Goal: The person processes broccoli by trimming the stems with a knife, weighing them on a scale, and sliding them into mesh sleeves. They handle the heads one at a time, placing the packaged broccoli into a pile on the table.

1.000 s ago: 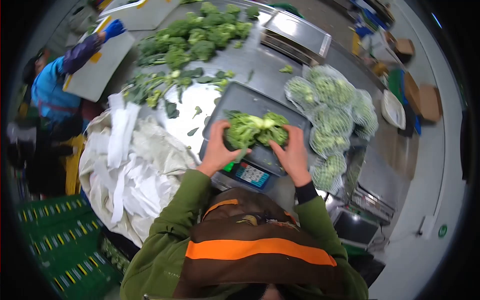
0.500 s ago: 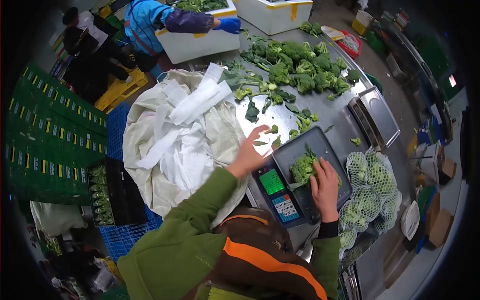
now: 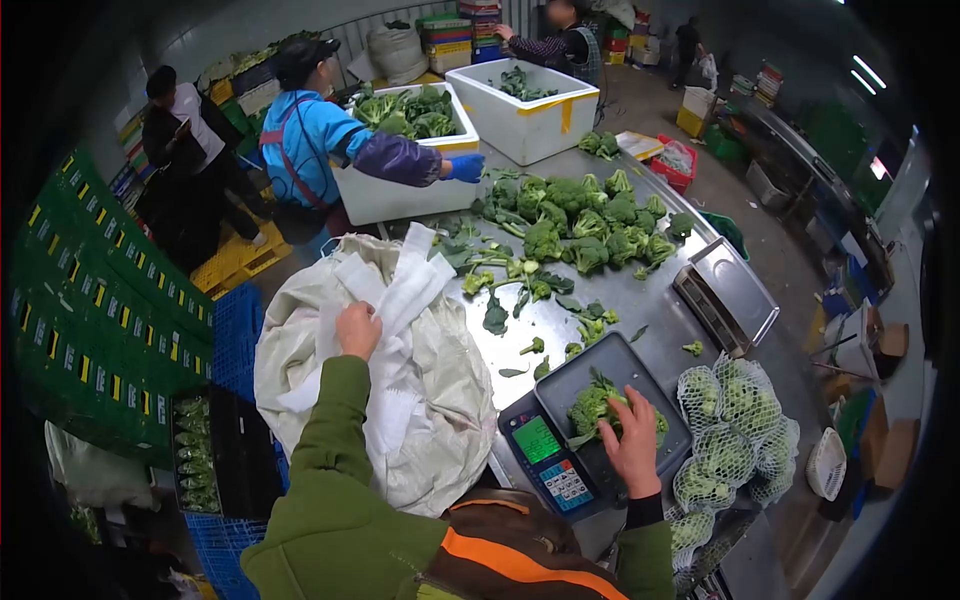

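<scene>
My left hand (image 3: 358,330) is over the large white woven sack (image 3: 455,400), its fingers curled onto the white netting strips (image 3: 415,285) heaped there. The fingertips are partly hidden among the strips. My right hand (image 3: 632,445) cups the right side of a green broccoli head (image 3: 592,410), with thumb and fingers against it. That broccoli lies on the dark tray (image 3: 655,385) of a digital scale (image 3: 568,485), whose display glows green. Small broccoli pieces (image 3: 533,346) and loose leaves (image 3: 495,315) are scattered on the metal table beyond the scale.
Broccoli heads (image 3: 585,220) are piled further back on the metal table (image 3: 640,300). Net-wrapped heads (image 3: 750,400) sit at the right, near another scale (image 3: 715,290). A co-worker in blue (image 3: 310,140) stands by white foam boxes (image 3: 525,105). Green crates (image 3: 110,310) are stacked left.
My left hand has moved from above the table, near the scale, leftward to the netting strips. My right hand remains at the broccoli on the scale. The view has tilted up, showing more background.
</scene>
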